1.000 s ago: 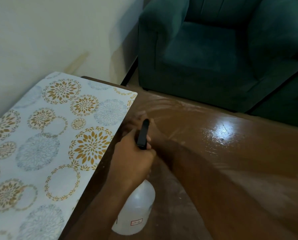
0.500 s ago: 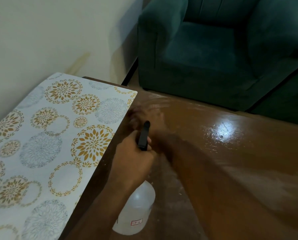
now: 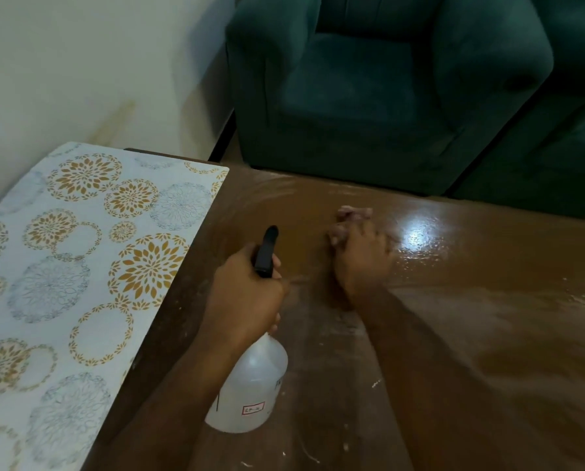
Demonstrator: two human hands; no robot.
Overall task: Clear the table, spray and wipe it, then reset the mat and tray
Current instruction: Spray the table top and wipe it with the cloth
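My left hand point(image 3: 243, 300) is wrapped around the black trigger head of a clear plastic spray bottle point(image 3: 250, 392), which stands on the brown wooden table point(image 3: 488, 300). My right hand point(image 3: 360, 258) presses down on the tabletop just right of the nozzle, fingers closed over a small pale cloth point(image 3: 354, 212) that peeks out past the fingertips. A white mat with gold and grey flower circles point(image 3: 80, 266) lies along the table's left side. Wet streaks and a bright glare show on the wood beside my right hand. No tray is in view.
A dark green armchair point(image 3: 386, 96) stands close behind the table's far edge, with a second green seat point(image 3: 556, 158) to its right. A pale wall point(image 3: 80, 62) runs along the left behind the mat. White specks dot the near tabletop.
My right hand has swept from the mat's far corner rightward across the wet wood. The left hand and the bottle have stayed where they were.
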